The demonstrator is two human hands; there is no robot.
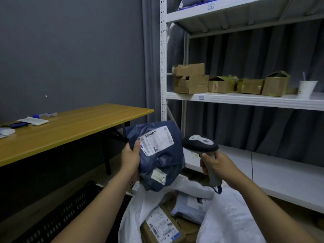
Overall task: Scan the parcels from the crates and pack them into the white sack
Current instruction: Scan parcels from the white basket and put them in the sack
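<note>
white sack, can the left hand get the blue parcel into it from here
Probably yes: the left hand holds the blue parcel above the white sack, whose mouth lies open below with nothing across it.

The parcel (161, 158) sits left of the scanner (199, 144), both above the open sack (228, 216) — a carton (161, 225) lies in it. The table (70, 130) stands to the left, the shelving (245, 101) to the right — boxes (191, 83) on it.

grey wall (70, 50), wooden table (70, 130), white shelving (245, 99), grey curtain (245, 58).
</note>
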